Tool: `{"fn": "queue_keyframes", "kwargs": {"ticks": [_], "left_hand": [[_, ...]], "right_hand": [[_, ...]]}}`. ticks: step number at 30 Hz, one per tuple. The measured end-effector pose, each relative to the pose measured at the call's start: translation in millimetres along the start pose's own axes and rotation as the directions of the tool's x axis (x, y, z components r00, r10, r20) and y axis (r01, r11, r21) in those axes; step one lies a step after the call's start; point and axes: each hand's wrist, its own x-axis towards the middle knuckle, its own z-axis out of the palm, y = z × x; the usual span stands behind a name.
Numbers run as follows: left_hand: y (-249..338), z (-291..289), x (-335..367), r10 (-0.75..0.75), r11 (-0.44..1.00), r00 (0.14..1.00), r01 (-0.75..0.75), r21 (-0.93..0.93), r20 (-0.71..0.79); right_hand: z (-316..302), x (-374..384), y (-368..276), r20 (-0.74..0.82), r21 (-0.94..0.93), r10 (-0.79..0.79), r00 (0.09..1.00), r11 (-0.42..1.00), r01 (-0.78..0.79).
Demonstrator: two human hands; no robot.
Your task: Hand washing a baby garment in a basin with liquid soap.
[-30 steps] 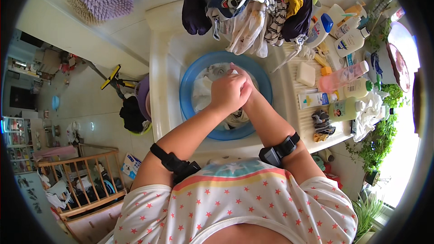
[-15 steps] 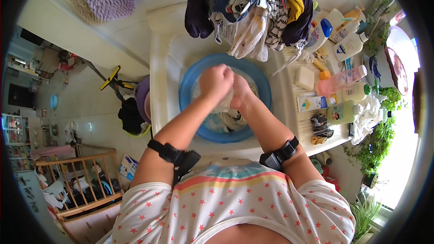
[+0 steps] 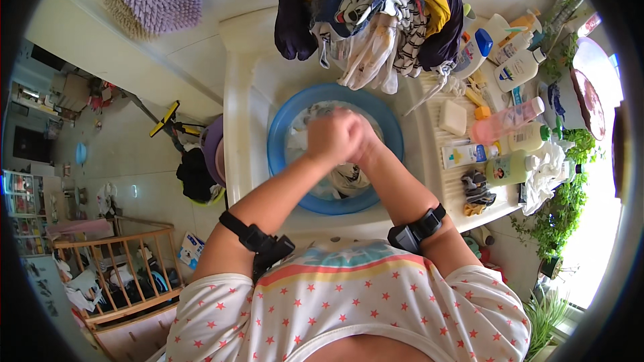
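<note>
Over a round blue basin, my left hand is closed in a fist and pressed against my right hand. My right hand, also closed, lies partly behind the left. Both appear to grip a wet white cloth, mostly hidden by my fists now; it shows between them in the earlier view. Pale laundry lies in the basin below, some with dark markings. The basin sits inside a cream sink.
A heap of clothes hangs over the sink's far edge. Along the ribbed right ledge are a soap bar, a brush, a pink bottle, a tube and several other bottles. A purple basin stands left of the sink.
My two fists have come closer together and slightly nearer to me. The left has shifted a little right and down, covering the cloth that showed between the hands.
</note>
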Motion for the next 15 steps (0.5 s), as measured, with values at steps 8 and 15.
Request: {"fn": "queue_keyframes", "kwargs": {"ticks": [8,15], "left_hand": [[12.8,-2.3,0.1,0.054,0.998,0.999,-0.054,-0.027,0.009],[17.6,-2.1,4.2,0.103,0.993,0.991,-0.107,-0.042,-0.090]], "right_hand": [[-59.9,17.1,3.0,0.170,0.214,0.020,0.985,0.975,-0.057],[-42.6,15.2,1.3,0.195,0.242,0.046,0.980,0.966,-0.093]]}}
